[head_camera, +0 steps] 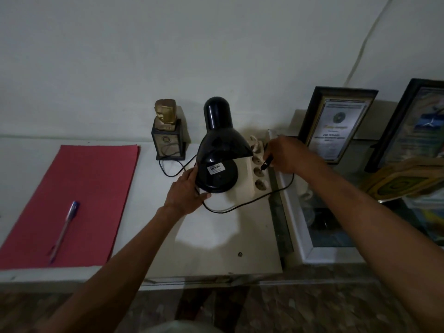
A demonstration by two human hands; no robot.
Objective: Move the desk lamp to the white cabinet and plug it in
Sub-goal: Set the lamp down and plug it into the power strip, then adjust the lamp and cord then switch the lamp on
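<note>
A black desk lamp (219, 145) stands on the white cabinet top (216, 236), its shade tipped toward me and its base bearing a white label. My left hand (186, 191) grips the left rim of the lamp's base. My right hand (286, 156) pinches the lamp's black plug (267, 162), whose tip sits at a socket of the cream power strip (258, 174) just right of the lamp. The black cord (242, 204) loops from the plug around the front of the base.
A red folder (72, 200) with a blue pen (64, 229) lies at the left. A gold trophy on a dark box (168, 135) stands behind the lamp. Framed certificates (336, 126) lean on the wall at the right, above a glass-topped frame (319, 219).
</note>
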